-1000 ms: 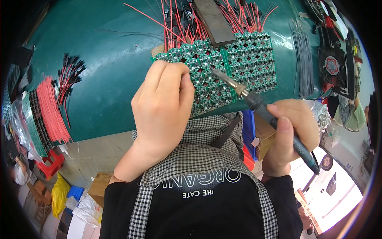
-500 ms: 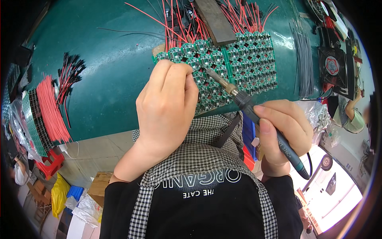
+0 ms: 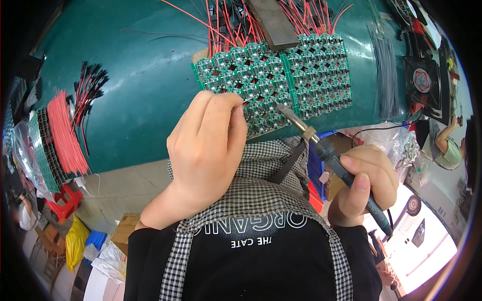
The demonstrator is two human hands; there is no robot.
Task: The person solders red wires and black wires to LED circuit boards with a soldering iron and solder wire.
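Observation:
My right hand [image 3: 371,175] grips a soldering iron [image 3: 329,155] like a pen, its metal tip pointing up and left at a panel of small green circuit boards [image 3: 226,78]. The tip is at the boards in the panel's nearer part; whether it touches cannot be told. Over the near left of that panel, my left hand [image 3: 203,143] is closed in a pinch. Only a tiny pale end shows at its fingertips, too small to name. A second green panel [image 3: 321,75] adjoins on the right. Red and black wires [image 3: 231,22] run from the panels' far edge.
A dark flat bar [image 3: 273,25] lies across the wires and the panels' far edge. Bundles of red wires [image 3: 70,135] and black-tipped leads [image 3: 88,93] lie on the left of the green table [image 3: 145,90]. Grey wires [image 3: 384,75] and a black fan [image 3: 424,80] are at right.
Both hands have come nearer to me. The iron's tip has shifted right and nearer along the boards, and more of the left panel shows beyond my left hand.

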